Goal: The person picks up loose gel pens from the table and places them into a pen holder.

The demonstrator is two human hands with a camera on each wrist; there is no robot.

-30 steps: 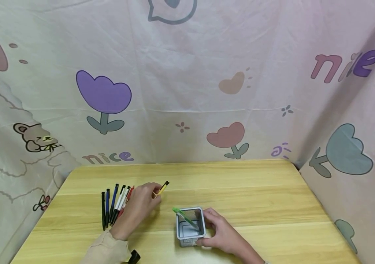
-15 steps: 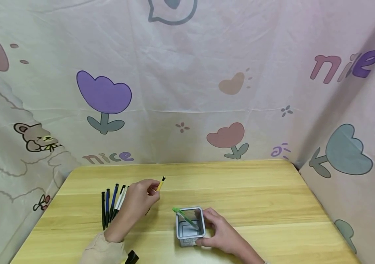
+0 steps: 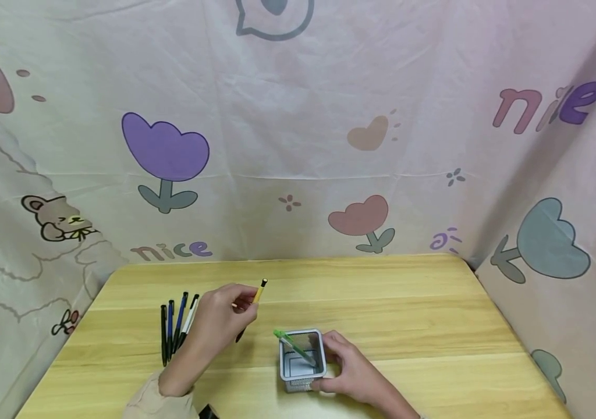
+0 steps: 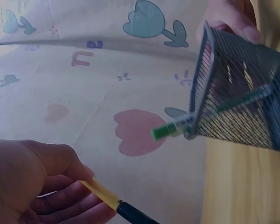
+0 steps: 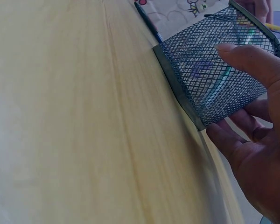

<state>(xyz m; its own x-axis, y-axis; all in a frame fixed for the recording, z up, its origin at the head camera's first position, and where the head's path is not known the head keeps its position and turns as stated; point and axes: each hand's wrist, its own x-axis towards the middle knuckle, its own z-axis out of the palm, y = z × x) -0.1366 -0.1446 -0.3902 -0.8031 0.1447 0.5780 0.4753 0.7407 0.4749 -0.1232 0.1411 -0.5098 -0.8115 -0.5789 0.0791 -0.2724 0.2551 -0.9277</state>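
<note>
My left hand (image 3: 223,316) pinches a yellow pen (image 3: 259,291) with black ends between thumb and fingers, above the table and left of the mesh pen holder. The square grey metal mesh pen holder (image 3: 302,384) stands upright on the table. My right hand (image 3: 353,366) grips its right side, thumb and fingers spread around the mesh in the right wrist view. One green pen (image 4: 164,131) leans inside the holder, its green end sticking out over the rim. Several black, blue and white pens (image 3: 171,329) lie side by side left of my left hand, partly hidden by the forearm.
The wooden table (image 3: 408,314) reaches back to a hanging patterned cloth (image 3: 287,116), which also covers both sides. A black object (image 3: 208,412) shows at the bottom edge beside the left sleeve (image 3: 162,398).
My left hand has lifted the yellow pen off the table beside the row and tilted it more upright, its dark lower end now showing below the hand. My right hand and the holder stay put.
</note>
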